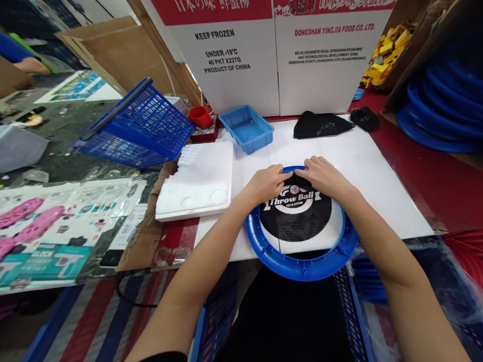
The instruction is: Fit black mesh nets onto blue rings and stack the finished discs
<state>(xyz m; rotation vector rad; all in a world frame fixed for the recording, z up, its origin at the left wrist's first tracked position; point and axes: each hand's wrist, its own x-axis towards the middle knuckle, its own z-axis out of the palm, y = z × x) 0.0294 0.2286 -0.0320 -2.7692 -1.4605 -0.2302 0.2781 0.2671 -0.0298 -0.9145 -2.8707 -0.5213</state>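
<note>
A blue plastic ring (pixel 302 264) lies on a white board (pixel 377 171) at the table's near edge. Inside it sits a black mesh net (pixel 296 218) printed "Throw Ball". My left hand (pixel 266 183) and my right hand (pixel 324 176) rest side by side on the ring's far rim. The fingers of both hands are curled and press the top edge of the mesh against the rim.
A white foam tray (pixel 198 181) lies to the left, a small blue tray (pixel 247 128) and a red cup (pixel 200 117) behind it. A tilted blue basket (pixel 138 125) stands at the left. More black mesh (pixel 320 124) lies at the back. Stacked blue rings (pixel 441 105) fill a box at right.
</note>
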